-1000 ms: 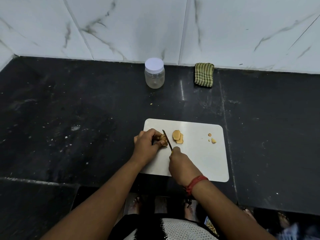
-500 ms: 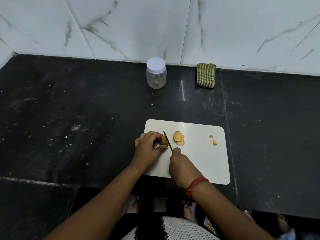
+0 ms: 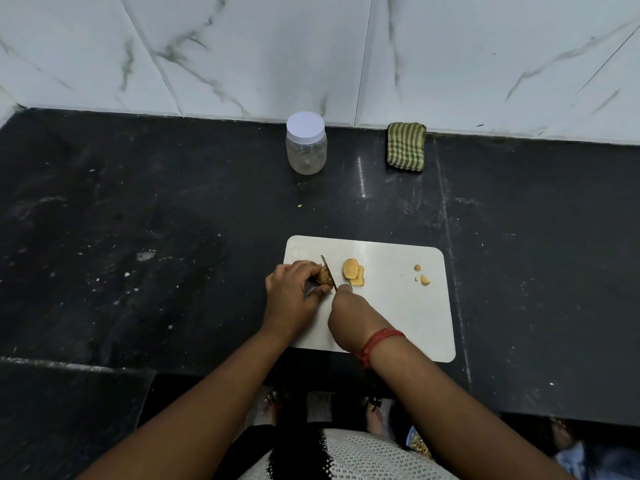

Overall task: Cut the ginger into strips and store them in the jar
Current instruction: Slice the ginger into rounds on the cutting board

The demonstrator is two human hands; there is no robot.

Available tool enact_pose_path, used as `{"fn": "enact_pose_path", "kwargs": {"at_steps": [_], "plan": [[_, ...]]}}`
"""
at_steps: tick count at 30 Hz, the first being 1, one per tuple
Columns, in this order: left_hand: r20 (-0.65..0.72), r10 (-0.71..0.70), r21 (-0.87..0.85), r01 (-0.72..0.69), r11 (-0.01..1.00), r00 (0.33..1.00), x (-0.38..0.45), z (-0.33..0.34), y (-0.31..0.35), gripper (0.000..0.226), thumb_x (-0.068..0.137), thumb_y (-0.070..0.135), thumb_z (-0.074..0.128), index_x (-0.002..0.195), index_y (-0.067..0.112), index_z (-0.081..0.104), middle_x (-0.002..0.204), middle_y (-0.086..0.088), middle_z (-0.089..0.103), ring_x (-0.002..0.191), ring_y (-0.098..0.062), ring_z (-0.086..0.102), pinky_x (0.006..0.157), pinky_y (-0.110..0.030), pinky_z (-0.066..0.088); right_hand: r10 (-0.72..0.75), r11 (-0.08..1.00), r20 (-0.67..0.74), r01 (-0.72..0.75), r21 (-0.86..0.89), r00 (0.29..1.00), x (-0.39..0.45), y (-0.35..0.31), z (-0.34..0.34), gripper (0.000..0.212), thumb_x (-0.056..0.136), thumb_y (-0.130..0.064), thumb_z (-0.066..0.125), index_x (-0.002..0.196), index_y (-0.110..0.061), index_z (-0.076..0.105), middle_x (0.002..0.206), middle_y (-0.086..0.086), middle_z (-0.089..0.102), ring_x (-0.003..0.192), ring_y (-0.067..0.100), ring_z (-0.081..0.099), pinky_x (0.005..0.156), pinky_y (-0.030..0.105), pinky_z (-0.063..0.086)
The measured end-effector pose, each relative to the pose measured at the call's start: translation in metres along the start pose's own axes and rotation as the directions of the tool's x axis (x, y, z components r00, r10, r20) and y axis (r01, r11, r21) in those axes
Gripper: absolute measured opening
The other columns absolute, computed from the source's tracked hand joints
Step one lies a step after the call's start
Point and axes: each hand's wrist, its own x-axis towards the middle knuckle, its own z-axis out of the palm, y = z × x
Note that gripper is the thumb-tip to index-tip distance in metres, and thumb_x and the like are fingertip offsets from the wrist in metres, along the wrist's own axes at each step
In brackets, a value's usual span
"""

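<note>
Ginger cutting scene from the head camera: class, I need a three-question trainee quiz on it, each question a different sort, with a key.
1. True or false: the jar has its white lid on.
2. Which hand holds the knife? A) left hand B) right hand
3. Fill in: the cut slices lie on the white ____, to the right of the blade.

Key: 1 true; 2 B; 3 cutting board. The left hand steadies the ginger piece.

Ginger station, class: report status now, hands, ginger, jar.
Left hand holds ginger; right hand grips knife, cutting. Slices on board. Jar lidded, nothing in the way.
</note>
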Motion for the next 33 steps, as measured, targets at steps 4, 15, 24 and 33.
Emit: {"fn": "enact_pose_path", "kwargs": {"at_steps": [4,15,24,33], "plan": [[0.001,-0.003,-0.007,0.003,1.0,1.0,-0.002,0.001,0.0,0.031,0.082,0.03,0.079,0.11,0.026,0.068,0.12,0.014,0.066,0.11,-0.018,0.047,0.094,-0.035,0.027,-0.068,0.991,0.024,0.07,-0.118,0.997,-0.009,0.004,-0.001,0.031,0.093,0.001,0.037,0.123,0.006,0.038,0.099,0.018,0.06,0.08,0.024,0.06,0.045,0.021,0.023],[-0.018,-0.003,0.005,0.003,1.0,1.0,-0.005,0.003,0.002,0.032,0.08,0.028,0.079,0.109,0.027,0.067,0.121,0.018,0.064,0.108,-0.015,0.045,0.095,-0.034,0.025,-0.058,0.985,0.037,0.063,-0.161,0.998,-0.008,0.002,-0.001,0.031,0.094,0.001,0.035,0.124,0.007,0.038,0.108,0.018,0.058,0.071,0.022,0.054,0.045,0.021,0.021],[-0.045,0.006,0.02,-0.005,1.0,0.999,-0.006,0.005,0.001,0.032,0.08,0.028,0.079,0.109,0.025,0.067,0.12,0.017,0.064,0.104,-0.015,0.044,0.095,-0.03,0.024,-0.031,0.985,0.015,0.033,-0.171,0.999,0.003,0.006,0.009,0.038,0.092,0.002,0.038,0.129,0.01,0.033,0.114,0.021,0.06,0.101,0.03,0.062,0.046,0.022,0.023],[-0.034,0.001,0.006,0.0,1.0,0.999,-0.005,0.006,0.002,0.03,0.082,0.026,0.078,0.109,0.023,0.067,0.12,0.017,0.064,0.103,-0.01,0.039,0.096,-0.027,0.023,-0.003,0.998,0.031,0.005,-0.062,1.0,0.0,0.012,0.012,0.035,0.095,-0.006,0.039,0.129,0.004,0.037,0.116,0.021,0.058,0.104,0.034,0.06,0.053,0.03,0.034]]}}
